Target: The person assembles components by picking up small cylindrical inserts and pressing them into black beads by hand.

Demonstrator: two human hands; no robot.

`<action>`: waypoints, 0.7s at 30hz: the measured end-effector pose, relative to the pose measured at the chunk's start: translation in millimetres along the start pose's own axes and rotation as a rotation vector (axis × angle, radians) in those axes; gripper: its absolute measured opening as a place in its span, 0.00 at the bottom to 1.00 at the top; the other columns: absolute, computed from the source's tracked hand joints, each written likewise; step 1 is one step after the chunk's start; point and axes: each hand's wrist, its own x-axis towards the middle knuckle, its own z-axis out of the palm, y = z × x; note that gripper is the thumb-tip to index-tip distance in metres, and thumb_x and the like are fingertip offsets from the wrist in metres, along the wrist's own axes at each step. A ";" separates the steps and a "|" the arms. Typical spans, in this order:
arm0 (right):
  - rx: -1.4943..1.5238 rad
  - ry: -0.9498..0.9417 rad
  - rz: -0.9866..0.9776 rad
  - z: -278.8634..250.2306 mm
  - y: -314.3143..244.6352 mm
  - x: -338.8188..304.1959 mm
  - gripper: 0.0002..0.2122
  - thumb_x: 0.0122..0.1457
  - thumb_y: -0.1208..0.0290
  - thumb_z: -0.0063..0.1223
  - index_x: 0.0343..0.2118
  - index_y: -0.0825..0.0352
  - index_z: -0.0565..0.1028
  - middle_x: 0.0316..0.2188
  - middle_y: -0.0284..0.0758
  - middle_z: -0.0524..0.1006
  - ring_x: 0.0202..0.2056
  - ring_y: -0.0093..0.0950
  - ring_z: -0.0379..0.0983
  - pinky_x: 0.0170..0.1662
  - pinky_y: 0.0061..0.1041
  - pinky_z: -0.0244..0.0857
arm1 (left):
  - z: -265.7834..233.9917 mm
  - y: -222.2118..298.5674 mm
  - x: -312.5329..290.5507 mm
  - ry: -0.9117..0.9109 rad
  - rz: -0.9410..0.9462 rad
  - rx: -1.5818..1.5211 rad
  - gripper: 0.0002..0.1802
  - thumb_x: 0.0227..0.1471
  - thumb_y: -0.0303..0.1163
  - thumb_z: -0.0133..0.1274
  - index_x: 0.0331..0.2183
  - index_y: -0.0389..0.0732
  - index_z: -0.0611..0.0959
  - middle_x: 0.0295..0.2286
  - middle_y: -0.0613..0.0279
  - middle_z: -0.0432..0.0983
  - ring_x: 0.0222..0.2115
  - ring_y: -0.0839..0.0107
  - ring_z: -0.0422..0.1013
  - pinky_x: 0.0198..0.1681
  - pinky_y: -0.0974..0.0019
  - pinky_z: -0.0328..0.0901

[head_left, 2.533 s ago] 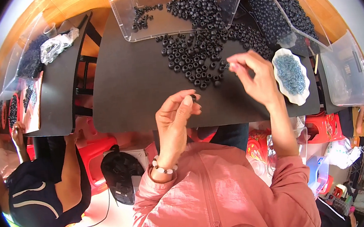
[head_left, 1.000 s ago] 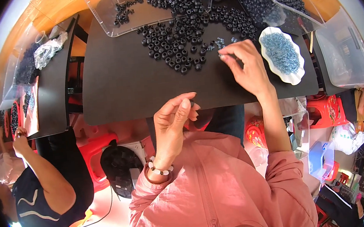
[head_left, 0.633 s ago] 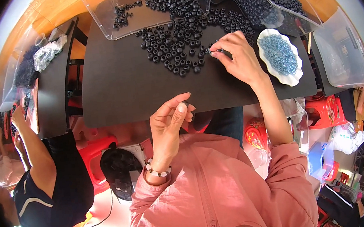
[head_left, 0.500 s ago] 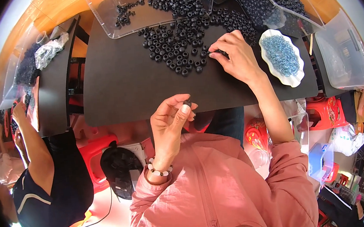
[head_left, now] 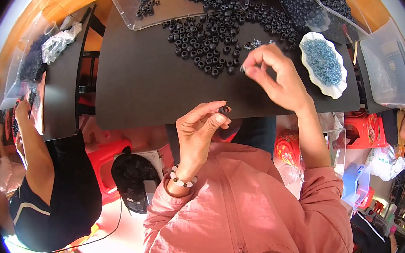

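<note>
My left hand (head_left: 200, 129) is raised near the table's front edge, thumb and fingers closed on a black bead (head_left: 223, 109). My right hand (head_left: 278, 80) hovers over the table between the loose black beads (head_left: 209, 43) and a white scalloped dish (head_left: 342, 83). Its thumb and forefinger are pinched together; a tiny pale glint shows at the tips, too blurred to name. Just beyond that hand, a few small clear pieces (head_left: 252, 44) lie beside the black beads. Small clear blue beads (head_left: 322, 61) fill the dish.
A clear plastic bin (head_left: 129, 24) with black beads stands at the back, and another bin (head_left: 328, 17) full of them at back right. An empty clear bin (head_left: 392, 69) sits far right. At left, another person's arm (head_left: 34, 152) works at a neighbouring table (head_left: 62, 91).
My right hand has drawn away from the black beads, nearer to me and to the right. Small clear pieces now show where it was. My left hand still holds its bead.
</note>
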 end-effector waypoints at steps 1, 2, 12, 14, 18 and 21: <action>0.066 -0.053 -0.027 -1.3 -8.9 -5.1 0.05 0.56 0.72 0.56 0.29 0.67 0.74 0.29 0.31 0.74 0.31 0.23 0.66 0.38 0.22 0.60 | 0.4 -0.3 0.1 0.000 -0.004 -0.001 0.13 0.51 0.25 0.59 0.41 0.34 0.82 0.32 0.59 0.78 0.29 0.77 0.73 0.35 0.74 0.70; 0.137 -0.109 -0.007 -1.0 -16.9 -10.2 0.06 0.55 0.71 0.56 0.28 0.67 0.74 0.29 0.31 0.74 0.31 0.24 0.66 0.38 0.23 0.61 | 0.5 -0.7 0.8 -0.003 0.009 0.027 0.13 0.50 0.24 0.59 0.40 0.34 0.82 0.31 0.60 0.77 0.29 0.77 0.73 0.34 0.75 0.69; 0.110 -0.324 -0.010 1.7 -26.1 -23.8 0.07 0.51 0.72 0.60 0.26 0.67 0.73 0.26 0.31 0.73 0.32 0.29 0.65 0.37 0.26 0.60 | 9.4 4.9 -0.9 -0.033 0.150 0.362 0.12 0.46 0.22 0.61 0.37 0.36 0.84 0.31 0.62 0.77 0.29 0.80 0.73 0.29 0.78 0.67; 0.095 -0.329 -0.015 4.0 -23.3 -24.8 0.07 0.51 0.72 0.60 0.26 0.67 0.73 0.26 0.31 0.73 0.32 0.30 0.65 0.37 0.26 0.60 | 7.8 5.2 -1.3 -0.042 0.174 0.429 0.11 0.46 0.22 0.62 0.36 0.36 0.84 0.31 0.62 0.78 0.28 0.80 0.72 0.29 0.78 0.67; 0.090 -0.336 0.010 4.5 -24.8 -25.7 0.06 0.51 0.72 0.60 0.25 0.66 0.73 0.25 0.31 0.73 0.33 0.30 0.65 0.37 0.27 0.61 | 5.1 3.9 2.0 -0.072 0.292 0.582 0.11 0.44 0.23 0.63 0.35 0.38 0.85 0.29 0.63 0.78 0.27 0.80 0.72 0.27 0.79 0.66; 0.124 -0.327 0.032 5.1 -27.1 -26.9 0.06 0.52 0.72 0.59 0.25 0.66 0.74 0.25 0.31 0.73 0.33 0.30 0.66 0.37 0.27 0.61 | 6.7 4.1 1.3 -0.094 0.272 0.600 0.11 0.45 0.23 0.63 0.35 0.39 0.85 0.29 0.63 0.78 0.27 0.80 0.72 0.26 0.79 0.66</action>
